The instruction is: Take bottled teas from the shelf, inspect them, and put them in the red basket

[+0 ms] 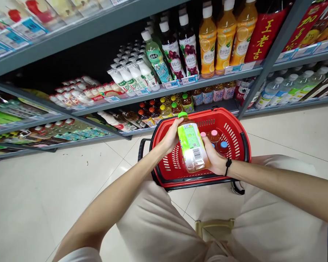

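Both my hands grip one large drink bottle [191, 143] with a bright green cap and a green-and-white label, its barcode facing me. My left hand [172, 134] is closed round the upper part near the cap. Lower down, my right hand [215, 157], with a black band at the wrist, holds the side near the base. The bottle is tilted above a red shopping basket [164, 143]. Inside the basket, several bottles with pink and blue caps [223, 145] stand at the right, partly hidden by my right hand.
Ahead are grey shelves [98, 103] packed with drinks: orange juice bottles [224, 40], dark grape juice bottles [173, 51] and small white bottles [138, 74]. Lower shelves hold green- and yellow-capped bottles [175, 109]. A low stool [215, 227] shows between my legs on the tiled floor [71, 196].
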A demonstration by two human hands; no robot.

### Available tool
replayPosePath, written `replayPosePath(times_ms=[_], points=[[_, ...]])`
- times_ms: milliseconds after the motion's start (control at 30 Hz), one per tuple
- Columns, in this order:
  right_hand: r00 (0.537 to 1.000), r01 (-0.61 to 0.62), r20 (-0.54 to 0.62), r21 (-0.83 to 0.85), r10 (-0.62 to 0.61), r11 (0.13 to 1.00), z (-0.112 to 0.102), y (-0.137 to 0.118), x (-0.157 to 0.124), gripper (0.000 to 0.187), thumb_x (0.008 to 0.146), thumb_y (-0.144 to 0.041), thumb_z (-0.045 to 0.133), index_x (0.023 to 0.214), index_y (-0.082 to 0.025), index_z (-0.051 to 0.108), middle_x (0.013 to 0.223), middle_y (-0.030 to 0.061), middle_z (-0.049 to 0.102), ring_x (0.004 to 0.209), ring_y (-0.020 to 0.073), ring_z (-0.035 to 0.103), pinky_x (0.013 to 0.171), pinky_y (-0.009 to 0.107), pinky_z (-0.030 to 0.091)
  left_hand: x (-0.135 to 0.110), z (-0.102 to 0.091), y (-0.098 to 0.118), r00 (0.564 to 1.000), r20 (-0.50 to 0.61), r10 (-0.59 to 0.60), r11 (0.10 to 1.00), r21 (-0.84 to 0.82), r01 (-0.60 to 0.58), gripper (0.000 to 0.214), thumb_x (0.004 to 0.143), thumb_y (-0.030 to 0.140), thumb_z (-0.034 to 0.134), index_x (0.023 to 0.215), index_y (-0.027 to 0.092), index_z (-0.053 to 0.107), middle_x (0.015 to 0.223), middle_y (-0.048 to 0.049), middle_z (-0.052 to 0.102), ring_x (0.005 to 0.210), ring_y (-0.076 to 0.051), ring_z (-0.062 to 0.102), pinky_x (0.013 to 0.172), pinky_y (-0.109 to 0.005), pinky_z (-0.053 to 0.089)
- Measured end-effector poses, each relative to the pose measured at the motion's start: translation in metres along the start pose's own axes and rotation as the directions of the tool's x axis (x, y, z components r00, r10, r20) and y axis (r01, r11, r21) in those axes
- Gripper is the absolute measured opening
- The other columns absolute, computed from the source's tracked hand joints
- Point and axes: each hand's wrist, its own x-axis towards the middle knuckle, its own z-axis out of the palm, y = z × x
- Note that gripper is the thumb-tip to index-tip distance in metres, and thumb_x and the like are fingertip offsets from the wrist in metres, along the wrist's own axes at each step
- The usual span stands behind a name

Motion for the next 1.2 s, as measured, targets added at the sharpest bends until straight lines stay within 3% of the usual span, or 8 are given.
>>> replayPosePath(times_ms=[267, 500, 700, 800, 900, 967, 1067, 1200], points=[[0.993, 0.061, 0.106, -0.101, -0.05, 0.993, -0.01, -0.006, -0.011, 0.053, 0.106, -0.061, 0.043, 0.121, -0.02, 0.072, 0.098, 0.0068, 0.079, 0.083, 0.0234, 0.074, 0.078, 0.037, 0.063, -0.005, -0.01, 0.003, 0.997, -0.071, -0.007, 1.0, -0.027, 0.005, 0.05, 0.081, 0.058, 0.083, 0.107, 0.016, 0.073, 0.093, -0.0075, 0.078, 0.086, -0.026, 0.074, 0.086, -0.037, 0.057], [0.945, 0.113, 0.306, 0.023, -0.114, 0.993, -0.01, -0.018, -0.028, 0.051, 0.108, -0.053, 0.032, 0.12, -0.015, 0.064, 0.093, 0.0131, 0.076, 0.062, 0.0212, 0.07, 0.057, 0.034, 0.06, -0.016, -0.018, 0.02, 0.966, -0.229, 0.124, 0.945, -0.271, -0.186, 0.037, 0.079, 0.048, 0.084, 0.099, 0.018, 0.072, 0.091, -0.0015, 0.076, 0.081, -0.017, 0.07, 0.081, -0.028, 0.057], [0.943, 0.15, 0.31, -0.086, -0.117, 0.985, -0.008, -0.013, -0.033, 0.042, 0.101, -0.046, 0.06, 0.133, -0.019, 0.065, 0.121, 0.0124, 0.075, 0.094, 0.0234, 0.076, 0.08, 0.04, 0.069, -0.03, -0.027, 0.022, 0.965, -0.207, 0.158, 0.953, -0.223, -0.204, 0.035, 0.077, 0.046, 0.076, 0.101, 0.02, 0.073, 0.1, -0.0039, 0.08, 0.096, -0.025, 0.074, 0.093, -0.037, 0.058], [0.919, 0.329, 0.322, -0.306, -0.228, 0.893, -0.01, -0.008, -0.03, 0.073, 0.085, -0.042, 0.081, 0.152, -0.028, 0.054, 0.14, 0.01, 0.066, 0.107, 0.0261, 0.074, 0.079, 0.043, 0.07, -0.038, -0.034, 0.024, 0.972, -0.177, 0.154, 0.972, -0.149, -0.181, 0.046, 0.078, 0.057, 0.074, 0.103, 0.018, 0.074, 0.106, -0.0103, 0.081, 0.107, -0.031, 0.075, 0.097, -0.042, 0.058], [0.89, 0.455, 0.264, -0.543, -0.372, 0.706, -0.015, -0.003, -0.024, 0.093, 0.073, -0.044, 0.092, 0.155, -0.026, 0.051, 0.137, 0.0108, 0.066, 0.116, 0.0266, 0.071, 0.096, 0.045, 0.065, -0.044, -0.039, 0.026, 0.976, -0.168, 0.139, 0.981, -0.113, -0.16, 0.047, 0.077, 0.059, 0.074, 0.097, 0.016, 0.074, 0.105, -0.0127, 0.081, 0.109, -0.034, 0.075, 0.098, -0.044, 0.059], [0.883, 0.456, 0.234, -0.632, -0.407, 0.627, -0.017, -0.002, -0.019, 0.096, 0.07, -0.047, 0.094, 0.152, -0.022, 0.052, 0.13, 0.0112, 0.067, 0.117, 0.0269, 0.069, 0.106, 0.047, 0.059, -0.047, -0.041, 0.025, 0.975, -0.179, 0.13, 0.982, -0.111, -0.152, 0.042, 0.075, 0.054, 0.076, 0.094, 0.017, 0.074, 0.105, -0.0122, 0.081, 0.11, -0.034, 0.075, 0.098, -0.044, 0.059], [0.904, 0.412, 0.214, -0.665, -0.369, 0.623, -0.018, -0.002, -0.011, 0.1, 0.064, -0.044, 0.096, 0.15, -0.02, 0.05, 0.135, 0.0131, 0.065, 0.12, 0.0282, 0.068, 0.105, 0.047, 0.058, -0.049, -0.043, 0.024, 0.976, -0.176, 0.13, 0.983, -0.108, -0.15, 0.042, 0.071, 0.048, 0.077, 0.098, 0.016, 0.074, 0.109, -0.0123, 0.081, 0.113, -0.034, 0.075, 0.101, -0.046, 0.058], [0.92, 0.386, 0.259, -0.727, -0.295, 0.568, -0.019, -0.006, -0.001, 0.08, 0.062, -0.035, 0.096, 0.131, -0.018, 0.059, 0.135, 0.0123, 0.069, 0.118, 0.0278, 0.069, 0.102, 0.042, 0.057, -0.05, -0.045, 0.019, 0.982, -0.156, 0.103, 0.992, -0.056, -0.113, 0.044, 0.07, 0.044, 0.076, 0.102, 0.014, 0.075, 0.116, -0.0139, 0.08, 0.115, -0.033, 0.073, 0.105, -0.045, 0.056]])
